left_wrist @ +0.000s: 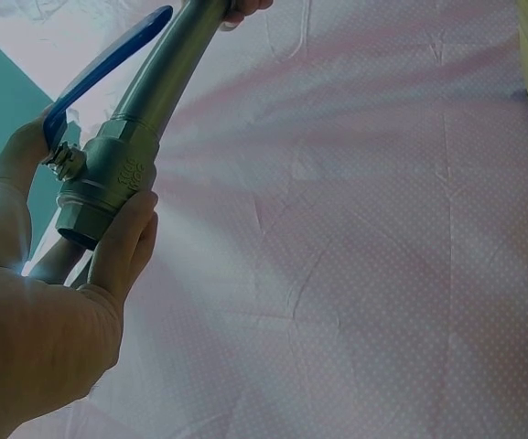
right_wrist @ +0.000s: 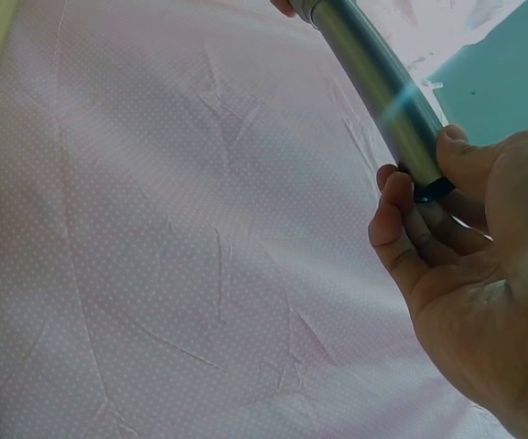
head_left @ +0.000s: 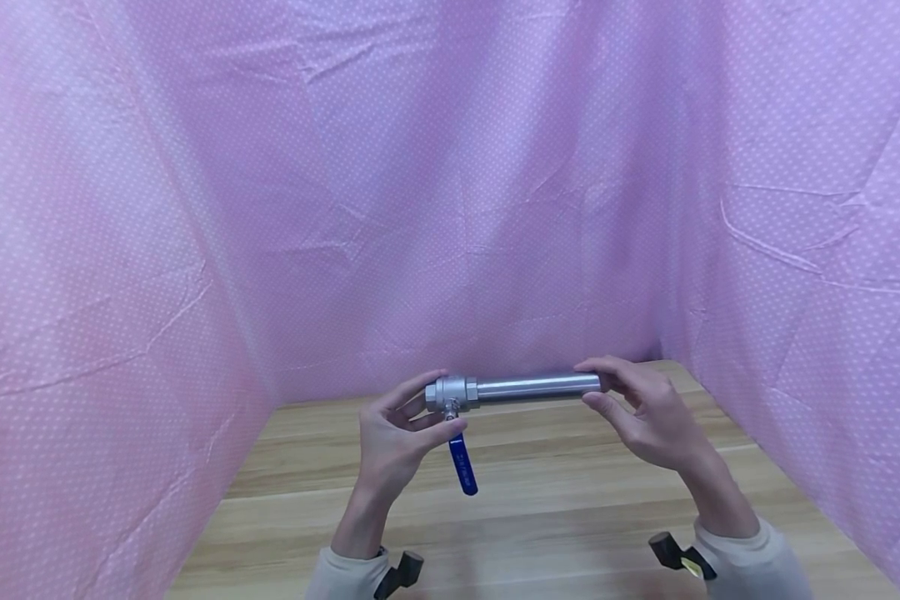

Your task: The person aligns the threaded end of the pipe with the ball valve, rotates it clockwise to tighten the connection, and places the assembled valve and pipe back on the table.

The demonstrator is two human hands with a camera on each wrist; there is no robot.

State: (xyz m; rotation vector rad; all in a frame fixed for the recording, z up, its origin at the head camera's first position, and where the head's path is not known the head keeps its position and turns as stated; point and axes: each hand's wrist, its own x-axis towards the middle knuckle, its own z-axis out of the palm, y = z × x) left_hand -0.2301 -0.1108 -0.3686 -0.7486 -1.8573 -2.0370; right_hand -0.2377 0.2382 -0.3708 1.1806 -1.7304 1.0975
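A metal ball valve (head_left: 452, 392) with a blue lever handle (head_left: 462, 467) is joined to a smooth steel pipe (head_left: 536, 386). Both hang level above the table in the head view. My left hand (head_left: 390, 437) grips the valve body, its thumb at the base of the lever and its fingers behind. My right hand (head_left: 656, 412) pinches the far right end of the pipe between thumb and fingers. In the left wrist view the valve (left_wrist: 108, 178) shows its hexagonal open end near my palm. The pipe's dark end (right_wrist: 435, 190) sits among my right fingers in the right wrist view.
A light wood-grain table (head_left: 525, 533) lies beneath the hands. Pink dotted cloth (head_left: 450, 208) rises at the back and on both sides of it. Each sleeve carries a dark wrist-worn camera mount (head_left: 401, 573).
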